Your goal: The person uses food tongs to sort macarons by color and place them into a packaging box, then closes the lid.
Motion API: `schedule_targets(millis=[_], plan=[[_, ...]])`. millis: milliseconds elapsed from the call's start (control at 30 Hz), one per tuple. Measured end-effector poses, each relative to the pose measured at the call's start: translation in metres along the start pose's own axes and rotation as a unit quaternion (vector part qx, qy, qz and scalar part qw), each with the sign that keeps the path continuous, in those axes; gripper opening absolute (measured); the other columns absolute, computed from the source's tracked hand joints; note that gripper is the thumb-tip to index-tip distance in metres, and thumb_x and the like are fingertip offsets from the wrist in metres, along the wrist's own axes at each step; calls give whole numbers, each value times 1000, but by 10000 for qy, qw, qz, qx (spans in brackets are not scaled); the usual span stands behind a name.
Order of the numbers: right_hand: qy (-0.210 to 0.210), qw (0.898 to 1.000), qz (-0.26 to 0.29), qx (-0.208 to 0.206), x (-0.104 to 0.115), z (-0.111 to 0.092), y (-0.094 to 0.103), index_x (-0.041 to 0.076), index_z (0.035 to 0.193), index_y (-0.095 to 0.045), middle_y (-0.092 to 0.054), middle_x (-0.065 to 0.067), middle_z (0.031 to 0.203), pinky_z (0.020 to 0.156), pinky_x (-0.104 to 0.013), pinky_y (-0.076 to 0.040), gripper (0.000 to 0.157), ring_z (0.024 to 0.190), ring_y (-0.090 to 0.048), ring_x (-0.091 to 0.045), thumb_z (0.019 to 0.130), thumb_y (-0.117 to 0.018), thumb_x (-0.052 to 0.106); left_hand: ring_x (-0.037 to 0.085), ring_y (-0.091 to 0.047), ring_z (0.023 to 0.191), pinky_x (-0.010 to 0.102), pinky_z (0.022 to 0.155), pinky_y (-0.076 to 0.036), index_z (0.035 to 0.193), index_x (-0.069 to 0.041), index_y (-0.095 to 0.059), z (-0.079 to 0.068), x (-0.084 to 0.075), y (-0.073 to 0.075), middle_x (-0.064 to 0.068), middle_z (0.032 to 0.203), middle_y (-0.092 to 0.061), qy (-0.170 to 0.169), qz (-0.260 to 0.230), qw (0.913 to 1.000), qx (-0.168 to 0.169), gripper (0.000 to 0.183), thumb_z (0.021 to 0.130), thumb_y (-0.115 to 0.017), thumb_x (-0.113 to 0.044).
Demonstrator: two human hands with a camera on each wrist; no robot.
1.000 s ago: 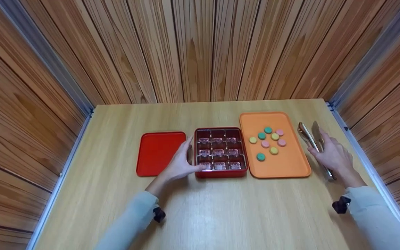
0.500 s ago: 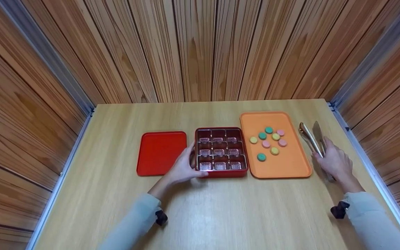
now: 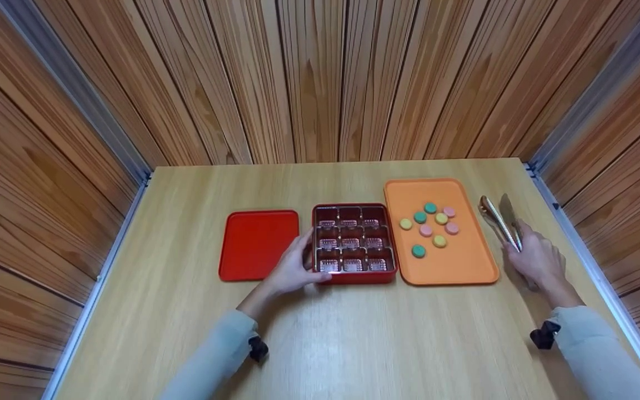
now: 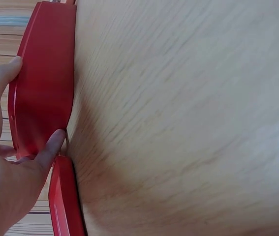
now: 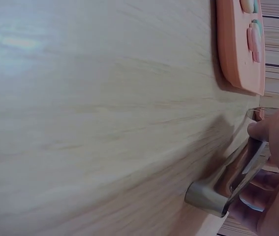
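In the head view, a dark red box (image 3: 356,279) with a clear insert of several compartments sits mid-table. My left hand (image 3: 291,271) holds its near left corner, thumb on the front wall and fingers along the left side; the left wrist view shows the thumb against the red wall (image 4: 46,73). My right hand (image 3: 541,260) grips metal tongs (image 3: 504,225) near their hinged end, their tips pointing away from me. The right wrist view shows the thumb on one arm of the tongs (image 5: 237,169); the fingers are partly hidden.
An orange tray (image 3: 448,269) right of the box carries several small round macaron-like pieces in teal, pink and yellow, such as a teal one (image 3: 418,251). A flat red lid (image 3: 256,244) lies left of the box. Wood-panelled walls (image 3: 314,83) enclose the table.
My left thumb has shifted down onto the box's front wall, and the hand has settled against the corner. My right hand has closed round the tongs, whose arms now stand slightly closer together.
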State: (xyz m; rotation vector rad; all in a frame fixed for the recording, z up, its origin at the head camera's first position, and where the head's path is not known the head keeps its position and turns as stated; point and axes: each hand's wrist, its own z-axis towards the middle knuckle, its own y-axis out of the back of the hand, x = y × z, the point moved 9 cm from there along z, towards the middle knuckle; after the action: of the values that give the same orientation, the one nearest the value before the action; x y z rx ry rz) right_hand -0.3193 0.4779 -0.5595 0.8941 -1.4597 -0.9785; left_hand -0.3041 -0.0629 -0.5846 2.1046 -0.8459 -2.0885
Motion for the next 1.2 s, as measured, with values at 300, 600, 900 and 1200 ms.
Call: schedule_targets(millis=[300, 600, 900, 1200], plan=[[4, 9974, -147, 708, 3, 5, 4, 2, 179, -10, -50, -49, 140, 52, -38, -45, 82, 68, -62, -34, 119, -44, 45, 39, -37, 168, 63, 144, -27, 181, -18, -23, -1, 0, 2, 18, 178, -37, 18, -30, 10000, 8, 120, 89, -98, -26], [-189, 9923, 71, 1226, 4, 7, 5, 2, 179, 1, -54, -21, 93, 56, -36, -45, 89, 64, -54, -27, 120, -36, 57, 41, -37, 168, 66, 144, -26, 182, -20, -23, 0, 2, 1, 19, 179, -37, -2, -16, 10000, -9, 118, 90, -97, -28], [-305, 9964, -192, 764, -6, 8, 16, -8, 166, -27, -61, -32, 110, 63, -38, -39, 86, 84, -58, -38, 115, -47, 58, 40, -36, 169, 62, 144, -27, 181, -15, -23, 1, 1, 1, 19, 181, -34, -33, -63, 10000, 36, 118, 90, -97, -25], [-243, 9966, -91, 785, -5, 13, 33, -7, 158, -37, -53, -13, 86, 58, -37, -41, 76, 68, -53, -27, 113, -52, 53, 40, -34, 170, 64, 144, -27, 182, -17, -22, 0, 2, 1, 18, 183, -32, -28, 7, 10000, 8, 119, 90, -97, -28]])
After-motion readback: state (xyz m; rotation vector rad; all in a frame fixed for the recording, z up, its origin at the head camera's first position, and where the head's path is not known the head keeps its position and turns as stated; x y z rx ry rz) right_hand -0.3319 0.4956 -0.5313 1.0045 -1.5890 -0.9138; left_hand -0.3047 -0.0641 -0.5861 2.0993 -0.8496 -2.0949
